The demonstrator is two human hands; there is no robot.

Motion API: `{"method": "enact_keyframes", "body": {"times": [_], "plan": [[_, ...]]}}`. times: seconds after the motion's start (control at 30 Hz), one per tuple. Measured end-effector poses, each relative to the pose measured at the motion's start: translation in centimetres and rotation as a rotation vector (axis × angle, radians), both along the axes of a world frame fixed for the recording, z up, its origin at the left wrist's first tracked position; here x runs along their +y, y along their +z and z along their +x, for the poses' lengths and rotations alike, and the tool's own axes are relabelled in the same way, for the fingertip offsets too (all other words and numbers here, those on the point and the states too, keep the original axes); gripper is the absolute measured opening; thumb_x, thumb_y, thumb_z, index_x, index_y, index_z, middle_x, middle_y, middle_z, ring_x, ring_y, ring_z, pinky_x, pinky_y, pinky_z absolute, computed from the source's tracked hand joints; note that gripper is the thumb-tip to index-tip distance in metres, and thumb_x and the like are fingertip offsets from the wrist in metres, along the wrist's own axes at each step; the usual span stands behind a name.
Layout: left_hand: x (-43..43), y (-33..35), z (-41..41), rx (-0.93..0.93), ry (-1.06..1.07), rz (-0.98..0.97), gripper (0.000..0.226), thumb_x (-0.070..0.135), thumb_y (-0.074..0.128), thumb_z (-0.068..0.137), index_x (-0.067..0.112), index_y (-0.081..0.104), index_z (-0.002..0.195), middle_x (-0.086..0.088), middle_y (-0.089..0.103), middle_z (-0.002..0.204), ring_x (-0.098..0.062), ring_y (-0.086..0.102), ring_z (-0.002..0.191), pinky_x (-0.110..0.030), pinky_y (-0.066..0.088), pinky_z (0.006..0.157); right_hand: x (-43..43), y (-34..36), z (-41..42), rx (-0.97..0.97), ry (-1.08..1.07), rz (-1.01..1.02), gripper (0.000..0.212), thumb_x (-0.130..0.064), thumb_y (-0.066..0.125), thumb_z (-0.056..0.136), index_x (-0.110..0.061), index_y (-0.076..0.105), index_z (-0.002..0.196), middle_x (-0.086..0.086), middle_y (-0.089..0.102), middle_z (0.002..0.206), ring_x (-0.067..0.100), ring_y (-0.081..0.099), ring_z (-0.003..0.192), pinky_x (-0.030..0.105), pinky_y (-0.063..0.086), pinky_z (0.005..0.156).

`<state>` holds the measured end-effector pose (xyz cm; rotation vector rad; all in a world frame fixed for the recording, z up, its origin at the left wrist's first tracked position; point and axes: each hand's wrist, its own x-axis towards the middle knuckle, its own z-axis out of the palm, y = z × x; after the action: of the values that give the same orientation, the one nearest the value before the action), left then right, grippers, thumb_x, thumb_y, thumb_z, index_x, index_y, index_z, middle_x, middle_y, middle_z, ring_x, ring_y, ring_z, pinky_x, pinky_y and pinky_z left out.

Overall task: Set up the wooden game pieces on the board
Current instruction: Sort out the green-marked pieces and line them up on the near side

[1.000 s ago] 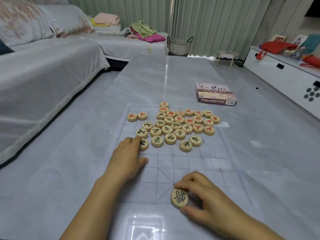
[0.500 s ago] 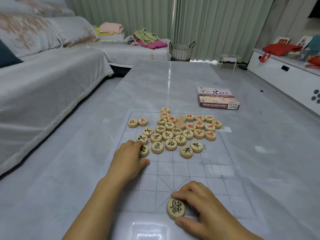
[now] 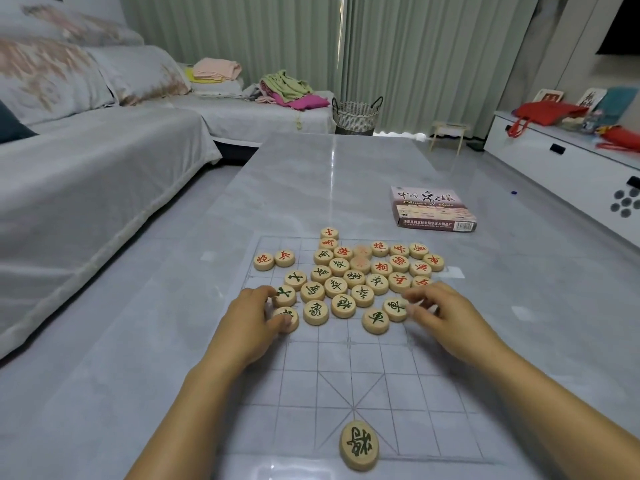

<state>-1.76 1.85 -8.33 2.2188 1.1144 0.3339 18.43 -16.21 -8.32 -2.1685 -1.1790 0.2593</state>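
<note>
A clear plastic board (image 3: 349, 368) with a printed grid lies on the grey table. Several round wooden pieces (image 3: 349, 271) with red or green characters crowd its far half. One green-marked piece (image 3: 359, 445) lies alone at the board's near edge, in the middle. My left hand (image 3: 254, 323) rests at the left of the cluster, thumb and fingers on a green piece (image 3: 287, 317). My right hand (image 3: 440, 315) is at the right of the cluster, its blurred fingertips touching a green piece (image 3: 396, 308); nothing is lifted.
The game's box (image 3: 433, 209) lies on the table beyond the board, to the right. A sofa (image 3: 86, 168) runs along the left. A white cabinet (image 3: 568, 161) stands at the right and a woven basket (image 3: 356, 114) beyond the table.
My right hand let go of the green piece at the near edge and moved up to the right side of the cluster. My left hand stayed at the left side.
</note>
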Motion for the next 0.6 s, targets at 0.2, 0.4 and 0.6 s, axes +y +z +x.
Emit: {"method": "enact_keyframes", "body": {"times": [0.2,0.4,0.6], "plan": [[0.8,-0.5,0.1,-0.064,0.029,-0.054,0.044,0.026,0.047,0.094,0.016,0.04,0.136,-0.007,0.045,0.139,-0.022,0.048,0.122,-0.034,0.038,0.101,6.3,0.7,1.4,-0.087,-0.012,0.026,0.023,-0.017,0.055,0.09,-0.01,0.063,0.111,0.005,0.055,0.107,0.014,0.051,0.089,0.025,0.039,0.078],[1.3,-0.9,0.1,-0.08,0.025,-0.056,0.042,0.021,0.043,0.096,0.016,0.04,0.137,-0.007,0.043,0.14,-0.023,0.045,0.126,-0.035,0.037,0.104,11.6,0.6,0.9,-0.234,0.054,-0.163,0.034,-0.031,0.057,0.088,-0.013,0.059,0.117,0.008,0.051,0.116,0.025,0.048,0.11,0.034,0.041,0.091],[1.5,-1.2,0.1,-0.096,0.027,-0.039,0.041,0.02,0.044,0.095,0.016,0.041,0.136,-0.005,0.043,0.14,-0.022,0.045,0.126,-0.033,0.037,0.104,15.0,1.3,1.0,-0.245,0.061,-0.336,0.022,-0.027,0.061,0.082,-0.014,0.06,0.1,0.009,0.049,0.112,0.028,0.05,0.107,0.038,0.047,0.087]]}}
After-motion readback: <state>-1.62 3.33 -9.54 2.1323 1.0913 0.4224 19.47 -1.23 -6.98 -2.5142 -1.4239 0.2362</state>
